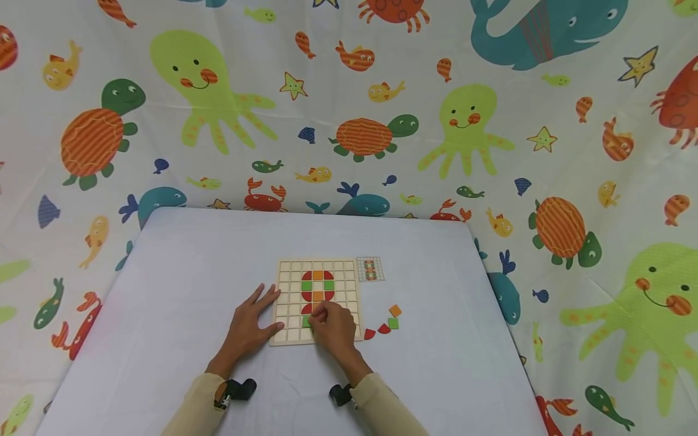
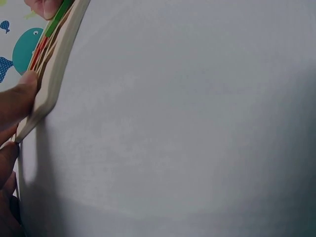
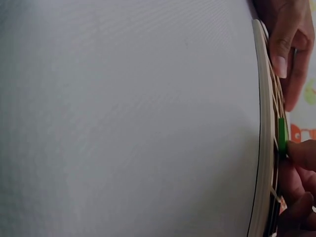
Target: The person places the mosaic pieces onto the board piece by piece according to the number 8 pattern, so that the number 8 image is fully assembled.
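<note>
A wooden grid board (image 1: pixel 289 333) lies on the white table, with red quarter-round and orange and green square tiles in its middle columns. My left hand (image 1: pixel 248 324) rests at the board's left side, fingers spread and the thumb touching its near left part. Over the lower middle cells, my right hand (image 1: pixel 334 327) has curled fingers and pinches a green square tile (image 1: pixel 306 322) at a cell. In the right wrist view, a fingertip touches this green tile (image 3: pixel 282 136) just above the grid. The fingers hide part of the tile and the cells to its right.
Right of the board lie loose tiles: an orange square (image 1: pixel 395 310), a green square (image 1: pixel 393 323) and two red quarter-rounds (image 1: pixel 384 329). A small printed pattern card (image 1: pixel 371 269) sits by the board's upper right corner. Behind the table hangs a sea-animal cloth (image 1: pixel 338 79).
</note>
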Demonstrator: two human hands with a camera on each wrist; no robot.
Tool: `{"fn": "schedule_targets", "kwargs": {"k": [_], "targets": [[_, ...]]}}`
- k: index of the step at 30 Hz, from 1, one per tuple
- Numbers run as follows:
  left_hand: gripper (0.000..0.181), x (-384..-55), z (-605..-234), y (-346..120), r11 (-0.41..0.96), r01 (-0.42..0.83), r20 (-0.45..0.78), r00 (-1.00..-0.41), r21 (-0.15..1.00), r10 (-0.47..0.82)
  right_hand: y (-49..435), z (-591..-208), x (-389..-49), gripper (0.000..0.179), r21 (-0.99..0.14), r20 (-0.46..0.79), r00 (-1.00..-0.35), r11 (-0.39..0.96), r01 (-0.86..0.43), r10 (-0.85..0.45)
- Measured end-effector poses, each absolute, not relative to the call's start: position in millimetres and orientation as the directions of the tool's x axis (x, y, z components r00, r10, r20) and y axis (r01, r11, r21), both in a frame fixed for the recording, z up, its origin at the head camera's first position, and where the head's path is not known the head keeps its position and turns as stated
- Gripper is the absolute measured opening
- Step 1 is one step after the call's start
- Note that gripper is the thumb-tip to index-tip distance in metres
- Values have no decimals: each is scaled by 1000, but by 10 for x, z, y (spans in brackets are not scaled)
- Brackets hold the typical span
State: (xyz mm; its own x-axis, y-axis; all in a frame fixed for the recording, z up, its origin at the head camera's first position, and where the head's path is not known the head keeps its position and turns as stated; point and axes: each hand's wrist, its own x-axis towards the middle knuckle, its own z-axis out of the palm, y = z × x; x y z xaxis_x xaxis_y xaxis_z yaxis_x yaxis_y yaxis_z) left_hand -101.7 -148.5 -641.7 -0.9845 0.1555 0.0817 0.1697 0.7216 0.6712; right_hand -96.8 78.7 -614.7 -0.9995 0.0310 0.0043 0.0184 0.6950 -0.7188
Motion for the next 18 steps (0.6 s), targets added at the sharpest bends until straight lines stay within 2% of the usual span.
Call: {"fn": "schedule_targets", "kwargs": {"k": [7, 18], "targets": [[83, -1022, -6416, -1487, 721, 174, 83, -984, 670, 160, 729, -6116, -972, 13, -687, 21, -1000, 727, -10, 6], [83, -1017, -6418, -1492, 723, 191, 106, -981, 664, 162, 725, -6184, -986, 11, -542, 168, -982, 824, -166, -88]]}}
